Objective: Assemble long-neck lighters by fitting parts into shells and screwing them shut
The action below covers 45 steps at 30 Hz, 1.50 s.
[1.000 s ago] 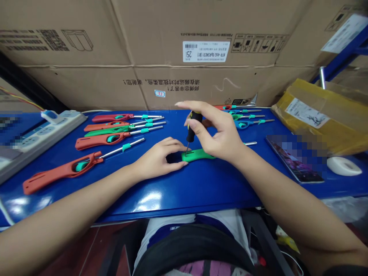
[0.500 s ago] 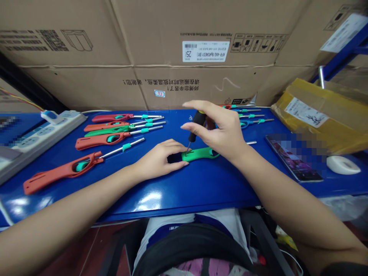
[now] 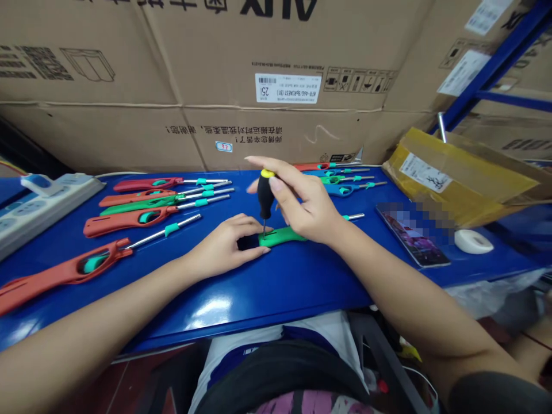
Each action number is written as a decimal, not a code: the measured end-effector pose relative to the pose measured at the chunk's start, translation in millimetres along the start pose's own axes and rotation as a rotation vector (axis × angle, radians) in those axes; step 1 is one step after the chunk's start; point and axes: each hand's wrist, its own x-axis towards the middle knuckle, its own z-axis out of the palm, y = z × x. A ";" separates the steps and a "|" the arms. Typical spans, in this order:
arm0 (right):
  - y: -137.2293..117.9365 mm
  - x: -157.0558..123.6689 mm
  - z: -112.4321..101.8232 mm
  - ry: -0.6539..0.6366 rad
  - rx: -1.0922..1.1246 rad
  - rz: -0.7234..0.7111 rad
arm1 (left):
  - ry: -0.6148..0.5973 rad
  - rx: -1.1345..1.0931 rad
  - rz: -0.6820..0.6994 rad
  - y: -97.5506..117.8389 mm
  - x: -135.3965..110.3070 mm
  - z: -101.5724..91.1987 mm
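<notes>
A green long-nosed lighter (image 3: 280,236) lies flat on the blue table (image 3: 293,282), its metal tube pointing right. My left hand (image 3: 224,244) pinches the lighter's left end between thumb and fingers. My right hand (image 3: 306,204) holds a small screwdriver (image 3: 265,198) with a black handle and yellow cap. It stands nearly upright with its tip on the lighter's handle near my left fingertips.
Several red and green lighters (image 3: 142,215) lie in a row at the left, several more (image 3: 340,178) at the back right. A white power strip (image 3: 38,201) sits far left, a phone (image 3: 414,236) and a tape roll (image 3: 473,241) at right. Cardboard boxes (image 3: 259,75) wall the back.
The screwdriver has gone from leaning right to almost upright, and my right fingers have shifted on its handle. The view has swung slightly right and up. My left hand stays on the lighter.
</notes>
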 end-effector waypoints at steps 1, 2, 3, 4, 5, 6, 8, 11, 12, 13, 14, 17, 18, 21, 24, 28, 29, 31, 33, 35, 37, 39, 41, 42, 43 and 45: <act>1.1 0.3 0.8 0.009 0.001 0.019 | 0.001 0.004 -0.001 0.1 -0.1 0.1; 2.5 0.5 1.7 0.039 -0.020 0.043 | 0.003 0.008 -0.004 0.2 -0.3 0.2; 4.1 0.6 2.3 0.085 -0.057 0.056 | 0.004 0.012 -0.007 0.3 -0.6 0.2; 5.7 0.7 2.4 0.126 -0.093 0.059 | 0.006 0.014 -0.008 0.5 -0.8 0.2; 6.8 0.8 1.8 0.146 -0.117 0.048 | 0.007 0.017 -0.007 0.7 -0.9 0.1; 7.5 0.9 0.6 0.140 -0.127 0.029 | 0.008 0.019 -0.004 0.9 -1.0 0.0; 7.2 1.6 -3.1 0.073 -0.098 0.001 | 0.007 0.024 0.001 1.3 -1.0 -0.3; 5.3 3.3 -6.6 -0.033 0.018 0.032 | 0.007 0.034 0.003 1.6 -0.8 -0.5; 5.0 4.2 -6.5 -0.042 0.044 0.041 | 0.007 0.038 0.000 1.6 -0.7 -0.5; 4.9 5.1 -6.0 -0.030 0.047 0.041 | 0.007 0.040 -0.004 1.7 -0.7 -0.4; 5.1 6.1 -5.5 0.006 0.027 0.031 | 0.007 0.041 -0.007 1.8 -0.6 -0.4; 6.7 9.4 -7.8 0.143 -0.077 -0.028 | 0.003 0.038 -0.015 2.3 -0.4 -0.8; 7.3 10.4 -10.5 0.150 -0.094 -0.047 | 0.003 0.038 -0.017 2.3 -0.3 -1.0; 8.7 11.8 -21.8 -0.003 -0.044 -0.072 | 0.000 0.038 -0.024 2.2 -0.2 -1.5; 10.0 11.3 -27.1 -0.130 0.047 0.001 | 0.002 0.036 -0.017 1.5 -0.3 -1.1; 11.2 12.1 -19.4 0.048 -0.034 0.024 | 0.007 0.058 -0.005 0.2 0.0 -0.1; 11.0 12.6 -17.2 0.089 -0.070 0.001 | 0.006 0.065 -0.001 -0.1 0.2 0.0; 9.5 13.4 -14.6 0.037 -0.070 -0.063 | 0.007 0.073 0.006 -0.5 0.5 0.2; 7.7 13.5 -13.3 -0.053 -0.019 -0.079 | 0.011 0.071 0.010 -0.8 0.7 0.5; 6.2 13.0 -11.6 -0.062 0.013 -0.045 | 0.016 0.070 0.011 -1.0 0.8 0.9; 4.8 12.5 -9.8 0.016 -0.010 -0.022 | 0.021 0.077 0.009 -1.4 0.7 1.5; 2.1 12.8 -10.1 0.067 -0.040 -0.053 | 0.021 0.087 0.006 -1.8 0.7 2.1; -2.4 13.6 -12.7 -0.019 -0.017 -0.113 | 0.019 0.092 0.010 -2.1 0.6 2.7; -5.0 14.0 -14.3 -0.072 0.010 -0.129 | 0.020 0.092 0.013 -2.2 0.7 3.0; -7.3 14.1 -15.3 -0.123 0.047 -0.143 | 0.018 0.092 0.014 -2.2 0.7 3.2; -10.5 13.5 -14.6 -0.155 0.054 -0.129 | 0.013 0.092 0.011 -2.0 0.9 3.8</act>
